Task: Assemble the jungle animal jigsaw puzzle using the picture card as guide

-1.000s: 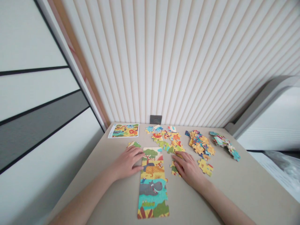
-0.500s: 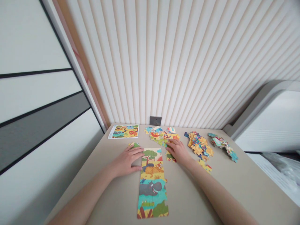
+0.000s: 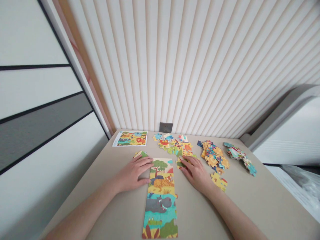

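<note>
A joined strip of jigsaw puzzle point(image 3: 161, 200) runs along the table in front of me, with a tree, a leopard, a hippo and a crocodile on it. My left hand point(image 3: 135, 173) lies at its upper left edge, fingers apart, thumb and fingertips at the border. Beyond those fingers a loose puzzle piece point(image 3: 140, 154) partly shows. To the right of the strip, my right hand point(image 3: 197, 173) rests low with fingers stretched over loose green and yellow puzzle pieces point(image 3: 179, 163). Its fingers partly cover these pieces; whether one is gripped is not visible.
A picture card point(image 3: 132, 138) lies at the back left. Loose pieces point(image 3: 175, 143) spread along the back, with an orange and blue heap point(image 3: 213, 155) and another pile point(image 3: 241, 158) farther right. Yellow pieces point(image 3: 219, 181) lie beside my right forearm. A ribbed wall point(image 3: 160, 66) borders the table.
My right hand has drawn back toward me from the loose pieces at the back and lies lower. My left hand stays at the strip's edge. The view has shifted slightly.
</note>
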`<state>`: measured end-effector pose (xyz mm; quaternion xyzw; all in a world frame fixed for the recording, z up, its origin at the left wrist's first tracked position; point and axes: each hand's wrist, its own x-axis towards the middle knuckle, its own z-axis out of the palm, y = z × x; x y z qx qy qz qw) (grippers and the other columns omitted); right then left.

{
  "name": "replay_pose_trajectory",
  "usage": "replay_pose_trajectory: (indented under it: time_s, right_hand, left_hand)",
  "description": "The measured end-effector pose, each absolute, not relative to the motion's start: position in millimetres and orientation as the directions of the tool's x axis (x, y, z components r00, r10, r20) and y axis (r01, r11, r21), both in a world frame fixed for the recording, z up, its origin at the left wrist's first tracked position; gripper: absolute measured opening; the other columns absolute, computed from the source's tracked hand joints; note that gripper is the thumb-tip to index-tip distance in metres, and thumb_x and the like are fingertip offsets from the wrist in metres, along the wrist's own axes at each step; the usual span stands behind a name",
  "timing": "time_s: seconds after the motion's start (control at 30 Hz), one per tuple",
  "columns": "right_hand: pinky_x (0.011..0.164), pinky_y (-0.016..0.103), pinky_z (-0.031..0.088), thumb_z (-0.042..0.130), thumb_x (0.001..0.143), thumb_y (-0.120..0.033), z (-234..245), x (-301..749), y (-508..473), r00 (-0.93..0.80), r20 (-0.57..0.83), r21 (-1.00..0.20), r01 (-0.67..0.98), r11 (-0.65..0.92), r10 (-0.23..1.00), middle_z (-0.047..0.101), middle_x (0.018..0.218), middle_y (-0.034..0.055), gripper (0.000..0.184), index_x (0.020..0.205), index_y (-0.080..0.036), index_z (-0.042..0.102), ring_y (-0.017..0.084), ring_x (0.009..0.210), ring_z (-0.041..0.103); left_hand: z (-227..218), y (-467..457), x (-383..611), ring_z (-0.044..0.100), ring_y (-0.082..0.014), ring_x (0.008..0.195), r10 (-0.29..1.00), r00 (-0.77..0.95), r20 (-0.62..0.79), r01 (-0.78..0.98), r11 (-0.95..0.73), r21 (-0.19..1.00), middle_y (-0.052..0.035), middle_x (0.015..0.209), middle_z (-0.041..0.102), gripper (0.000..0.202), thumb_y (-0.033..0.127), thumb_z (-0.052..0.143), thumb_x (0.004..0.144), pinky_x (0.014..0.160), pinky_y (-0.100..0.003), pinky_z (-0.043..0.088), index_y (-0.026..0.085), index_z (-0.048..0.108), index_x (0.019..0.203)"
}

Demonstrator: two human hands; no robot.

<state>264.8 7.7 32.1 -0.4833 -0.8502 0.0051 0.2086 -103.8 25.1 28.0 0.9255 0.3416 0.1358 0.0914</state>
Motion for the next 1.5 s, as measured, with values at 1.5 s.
replay_pose_trajectory:
  time_s: [1.5]
  right_hand:
    - [0.086,0.043,0.056,0.051,0.106,-0.033,46,282,4,-0.423,0.343,-0.311,0.791,0.527,0.839,0.073,0.106,0.0105,0.028,0.109,-0.026,0.078,0.025,0.096,0.067]
  left_hand:
    - [35,32,-130,0.055,-0.032,0.132,0.808,0.502,0.31,0.821,-0.558,0.124,-0.0124,0.142,0.061,0.049,0.047,0.056,0.1,0.118,-0.052,0.038,0.02,0.059,0.142]
